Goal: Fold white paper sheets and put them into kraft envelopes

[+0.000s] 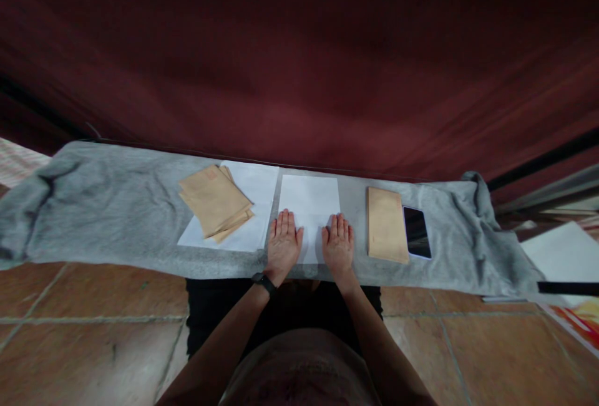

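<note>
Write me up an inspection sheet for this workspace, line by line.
Surface: grey cloth, rumpled toward both ends.
Job's things: center sheet, white, lying flat under both hands.
Clutter, untouched: on the left, fanned brown envelopes over white paper; on the right, a brown envelope stack with a phone beside it.
Left hand: palm down over the sheet's left edge, gripping nothing; black band at the wrist.
Right hand: palm down over the right edge, gripping nothing.
Cables: nothing clearly seen.
Surroundings: dark red curtain behind, tiled floor below.
</note>
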{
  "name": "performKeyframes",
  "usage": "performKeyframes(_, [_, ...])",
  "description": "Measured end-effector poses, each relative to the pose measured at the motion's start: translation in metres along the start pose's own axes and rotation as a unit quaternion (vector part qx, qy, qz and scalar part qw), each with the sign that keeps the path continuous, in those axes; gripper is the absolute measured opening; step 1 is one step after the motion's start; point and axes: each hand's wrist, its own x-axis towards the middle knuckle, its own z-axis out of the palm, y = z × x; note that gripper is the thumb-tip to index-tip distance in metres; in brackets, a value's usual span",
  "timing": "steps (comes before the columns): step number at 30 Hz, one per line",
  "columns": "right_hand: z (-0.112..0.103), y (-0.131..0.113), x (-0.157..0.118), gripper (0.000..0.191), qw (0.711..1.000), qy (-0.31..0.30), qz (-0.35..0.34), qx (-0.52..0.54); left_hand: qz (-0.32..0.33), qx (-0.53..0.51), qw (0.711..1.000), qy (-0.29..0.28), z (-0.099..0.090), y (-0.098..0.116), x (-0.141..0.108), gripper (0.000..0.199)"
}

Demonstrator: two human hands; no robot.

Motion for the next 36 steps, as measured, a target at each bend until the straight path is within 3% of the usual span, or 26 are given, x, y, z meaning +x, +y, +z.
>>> performKeyframes(36, [-0.0010, 0.0016, 0.0006, 0.055, 1.000, 0.000, -0.006, 0.010, -0.003, 0.005, 1.000, -0.009, -0.0030, 0.0025, 0.0003, 0.064])
